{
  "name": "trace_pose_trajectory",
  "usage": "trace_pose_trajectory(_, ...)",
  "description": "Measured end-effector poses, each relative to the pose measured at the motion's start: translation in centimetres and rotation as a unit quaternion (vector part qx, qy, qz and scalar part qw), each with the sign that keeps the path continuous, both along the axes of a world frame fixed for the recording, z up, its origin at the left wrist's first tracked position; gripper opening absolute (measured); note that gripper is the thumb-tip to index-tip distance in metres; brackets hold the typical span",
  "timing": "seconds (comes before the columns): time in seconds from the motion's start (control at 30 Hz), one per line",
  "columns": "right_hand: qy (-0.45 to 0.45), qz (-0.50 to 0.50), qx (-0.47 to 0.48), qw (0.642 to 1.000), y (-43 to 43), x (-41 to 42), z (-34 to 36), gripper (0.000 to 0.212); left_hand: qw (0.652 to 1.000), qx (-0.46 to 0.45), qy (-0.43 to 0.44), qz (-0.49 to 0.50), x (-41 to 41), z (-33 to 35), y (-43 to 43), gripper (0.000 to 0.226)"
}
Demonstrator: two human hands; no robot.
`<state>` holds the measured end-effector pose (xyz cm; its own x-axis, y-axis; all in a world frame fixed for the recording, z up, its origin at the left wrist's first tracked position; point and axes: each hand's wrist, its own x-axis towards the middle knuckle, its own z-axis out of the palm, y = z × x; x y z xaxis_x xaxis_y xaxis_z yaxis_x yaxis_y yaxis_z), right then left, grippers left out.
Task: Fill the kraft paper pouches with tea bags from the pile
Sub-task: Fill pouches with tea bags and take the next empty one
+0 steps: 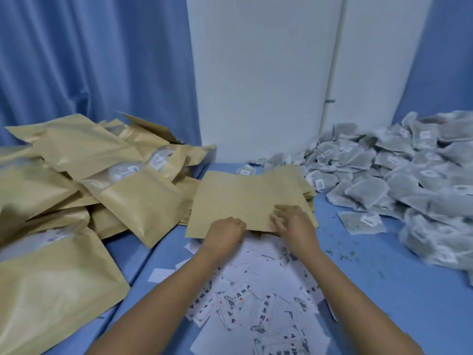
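The left hand's (225,233) fingers (236,223) are curled over the near edge of the top pouch (245,196), gripping it at about its middle. The right hand (294,226) lies just beside it, at 3 o'clock, with its fingers spread fairly flat on the paper. The thumb is hidden, so I cannot tell whether it pinches the lip or only presses.

The top pouch is flat and looks empty. It stretches away from both hands toward 12 o'clock, its long axis running roughly 9 to 3 o'clock with a slight tilt. It rests on a stack of empty pouches (309,198), whose edges peep out at its right side. The hands seem to be parting the mouth at the near edge, so filling has probably not begun for this one.

The tea bag pile (399,180) lies at 2 o'clock from the fingers, clearly nearer the right hand. A stray tea bag (362,222) lies between the pile and that hand. The reach likely belongs to the right hand while the left holds the mouth.

At 9 to 10 o'clock a heap of filled pouches (102,180) bulges, with tea bags showing through their clear windows. At 6 o'clock printed cards (256,303) are scattered over the blue table (384,265).
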<state>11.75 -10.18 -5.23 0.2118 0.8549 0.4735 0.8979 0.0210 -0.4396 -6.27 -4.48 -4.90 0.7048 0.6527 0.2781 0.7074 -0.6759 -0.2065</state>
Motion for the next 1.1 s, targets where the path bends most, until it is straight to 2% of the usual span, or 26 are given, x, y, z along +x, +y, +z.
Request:
trace_pose_trajectory(0.03,0.064,-0.076,0.038,0.994,-1.4,1.6,0.1,0.029,0.998,0.027,-0.031,-0.042,-0.8,-0.3,-0.8,0.022)
trace_pose_trajectory(0.07,0.150,-0.132,0.034,0.979,-2.7,3.3,0.3,0.038,0.992,0.048,-0.066,-0.095,-1.5,-0.8,-1.6,0.030)
trace_pose_trajectory(0.1,0.283,-0.145,-0.001,0.948,-4.0,5.1,0.4,0.046,0.982,0.070,-0.095,-0.150,-2.2,-1.3,-2.2,0.039)
trace_pose_trajectory(0.13,0.434,-0.105,-0.038,0.894,-5.1,6.4,0.5,0.045,0.971,0.073,-0.113,-0.198,-2.7,-1.6,-2.9,0.043)
trace_pose_trajectory(0.17,0.575,-0.037,-0.069,0.815,-6.0,7.3,0.6,0.035,0.963,0.068,-0.110,-0.237,-3.3,-1.9,-3.4,0.042)
trace_pose_trajectory(0.2,0.646,0.006,-0.083,0.758,-6.7,7.8,0.3,0.023,0.958,0.058,-0.093,-0.265,-3.7,-1.9,-3.9,0.037)
trace_pose_trajectory(0.23,0.659,0.015,-0.098,0.746,-7.2,7.9,-0.2,0.016,0.957,0.029,-0.069,-0.280,-3.9,-1.8,-4.3,0.032)
trace_pose_trajectory(0.3,0.646,-0.018,-0.085,0.759,-7.6,7.4,-1.2,0.017,0.962,-0.080,-0.032,-0.259,-3.2,-1.3,-5.2,0.040)
trace_pose_trajectory(0.4,0.667,-0.025,-0.034,0.744,-7.6,5.8,-2.3,0.020,0.952,-0.221,-0.084,-0.194,0.9,-0.9,-7.1,0.050)
trace_pose_trajectory(0.43,0.691,-0.010,-0.036,0.722,-7.7,5.3,-2.4,0.021,0.945,-0.256,-0.118,-0.164,3.0,-0.8,-8.0,0.053)
trace_pose_trajectory(0.53,0.793,0.065,-0.048,0.604,-8.2,4.6,-2.1,0.028,0.924,-0.338,-0.177,-0.027,9.3,-0.6,-10.6,0.070)
trace_pose_trajectory(0.6,0.815,0.109,-0.048,0.567,-8.6,5.0,-1.8,0.029,0.921,-0.337,-0.180,0.072,12.3,-0.3,-11.4,0.078)
trace_pose_trajectory(0.67,0.821,0.130,-0.053,0.553,-9.2,5.4,-1.4,0.032,0.910,-0.351,-0.181,0.124,14.2,0.3,-11.5,0.079)
trace_pose_trajectory(0.8,0.842,0.127,-0.048,0.521,-9.4,6.3,-1.3,0.042,0.871,-0.409,-0.251,0.105,15.4,0.9,-10.7,0.056)
trace_pose_trajectory(0.9,0.838,0.119,-0.043,0.531,-9.1,6.2,-1.5,0.043,0.844,-0.447,-0.288,0.072,14.9,1.2,-10.3,0.047)
trace_pose_trajectory(1.0,0.833,0.127,-0.035,0.537,-8.9,6.1,-1.6,0.043,0.797,-0.498,-0.337,0.053,14.3,1.4,-10.2,0.038)
trace_pose_trajectory(1.1,0.835,0.123,-0.029,0.535,-8.8,6.0,-1.9,0.043,0.754,-0.529,-0.385,0.050,13.9,1.2,-10.1,0.038)
